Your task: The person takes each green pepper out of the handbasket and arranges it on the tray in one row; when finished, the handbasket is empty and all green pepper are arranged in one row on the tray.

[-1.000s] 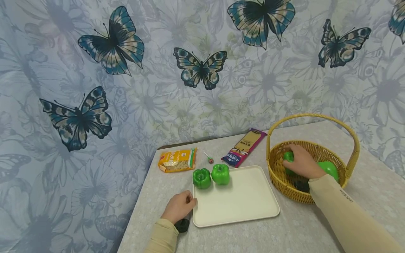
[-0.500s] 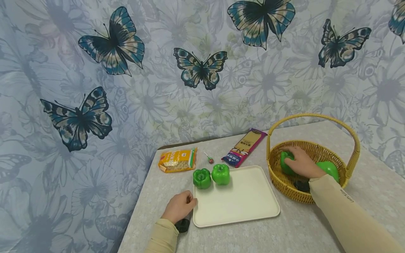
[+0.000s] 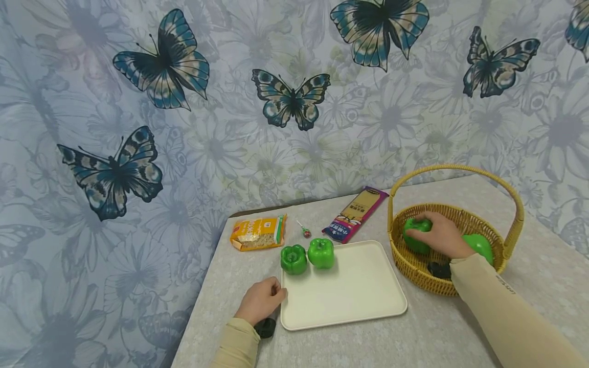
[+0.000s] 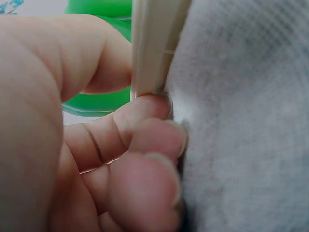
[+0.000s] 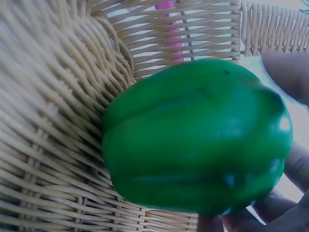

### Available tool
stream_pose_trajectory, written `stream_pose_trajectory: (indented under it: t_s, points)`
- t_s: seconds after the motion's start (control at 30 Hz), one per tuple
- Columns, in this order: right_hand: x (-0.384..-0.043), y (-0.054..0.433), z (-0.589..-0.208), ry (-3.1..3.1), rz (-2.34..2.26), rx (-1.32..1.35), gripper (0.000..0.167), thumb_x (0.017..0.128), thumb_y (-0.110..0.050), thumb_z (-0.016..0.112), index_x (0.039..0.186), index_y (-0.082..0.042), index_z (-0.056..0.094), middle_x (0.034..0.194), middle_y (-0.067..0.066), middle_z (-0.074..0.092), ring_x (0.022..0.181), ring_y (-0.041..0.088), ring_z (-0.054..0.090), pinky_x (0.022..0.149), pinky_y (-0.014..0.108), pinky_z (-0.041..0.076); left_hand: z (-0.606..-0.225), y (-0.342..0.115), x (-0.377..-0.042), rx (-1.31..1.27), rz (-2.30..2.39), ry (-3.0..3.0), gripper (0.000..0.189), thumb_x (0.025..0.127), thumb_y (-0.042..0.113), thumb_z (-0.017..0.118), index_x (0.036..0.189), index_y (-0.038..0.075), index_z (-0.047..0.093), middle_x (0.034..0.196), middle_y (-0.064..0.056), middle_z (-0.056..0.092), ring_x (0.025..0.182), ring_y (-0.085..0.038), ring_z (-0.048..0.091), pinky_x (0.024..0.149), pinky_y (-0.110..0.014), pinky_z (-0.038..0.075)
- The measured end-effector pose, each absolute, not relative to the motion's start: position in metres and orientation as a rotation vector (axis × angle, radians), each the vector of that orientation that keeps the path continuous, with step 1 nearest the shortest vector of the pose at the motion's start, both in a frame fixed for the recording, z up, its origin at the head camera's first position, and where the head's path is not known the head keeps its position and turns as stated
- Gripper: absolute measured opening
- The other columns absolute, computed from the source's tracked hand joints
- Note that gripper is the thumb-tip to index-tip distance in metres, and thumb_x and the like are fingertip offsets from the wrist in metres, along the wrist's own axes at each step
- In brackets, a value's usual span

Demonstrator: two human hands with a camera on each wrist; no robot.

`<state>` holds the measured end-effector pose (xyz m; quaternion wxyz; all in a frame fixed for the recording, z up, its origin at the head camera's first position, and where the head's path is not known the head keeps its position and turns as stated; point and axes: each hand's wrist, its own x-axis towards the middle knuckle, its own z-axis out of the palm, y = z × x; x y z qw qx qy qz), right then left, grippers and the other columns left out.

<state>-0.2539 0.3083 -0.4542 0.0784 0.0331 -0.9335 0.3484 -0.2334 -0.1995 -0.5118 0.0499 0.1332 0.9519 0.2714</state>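
The right hand (image 3: 439, 237) is inside the wicker basket (image 3: 423, 283) on the right, fingers curved around a green bell pepper (image 5: 198, 140), thumb along one side and the other fingers round its end. They're only spread as wide as the pepper, probably because a fat, glossy thing like that needs a wraparound hold. Its other end sits right up by the weave; can't tell if it's touching. There's another green thing (image 3: 479, 248) at the basket's right side, partly behind the sleeve. Meanwhile the left hand (image 3: 261, 301) pinches the left edge of the cream tray (image 3: 345, 301), thumb against one face, index fingertip on the other, almost no gap beyond the rim itself, remaining fingers curled by the desk (image 3: 322, 350). My guess is that's to stop it sliding. Two more peppers, a darker one (image 3: 293, 259) and a brighter one (image 3: 321, 254), sit side by side at the tray's far left corner, which conveniently leaves the middle bare.
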Motion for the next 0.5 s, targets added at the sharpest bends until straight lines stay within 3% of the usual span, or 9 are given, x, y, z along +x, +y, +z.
stream_pose_trajectory:
  t_s: [0.17, 0.5]
  points:
    - [-0.2532, 0.3068, -0.452, -2.792, 1.068, 0.12, 0.061, 0.095, -0.041, 0.071, 0.135, 0.003, 0.057, 0.131, 0.031, 0.056, 0.107, 0.042, 0.061, 0.084, 0.053, 0.053, -0.5115, -0.1993, -0.2333, 0.402, 0.829, 2.895, 0.022, 0.097, 0.035, 0.063, 0.082, 0.019, 0.058, 0.063, 0.006, 0.051, 0.055, -0.012, 0.048, 0.053, -0.03, 0.037]
    - [-0.2504, 0.3072, -0.4523, -2.629, 1.131, 0.02, 0.063, 0.099, -0.046, 0.064, 0.138, 0.003, 0.053, 0.142, 0.032, 0.049, 0.116, 0.047, 0.056, 0.085, 0.059, 0.051, -0.5118, -0.199, -0.2335, 0.391, 0.828, 2.894, 0.022, 0.097, 0.035, 0.063, 0.082, 0.019, 0.059, 0.062, 0.006, 0.051, 0.054, -0.012, 0.048, 0.052, -0.029, 0.037]
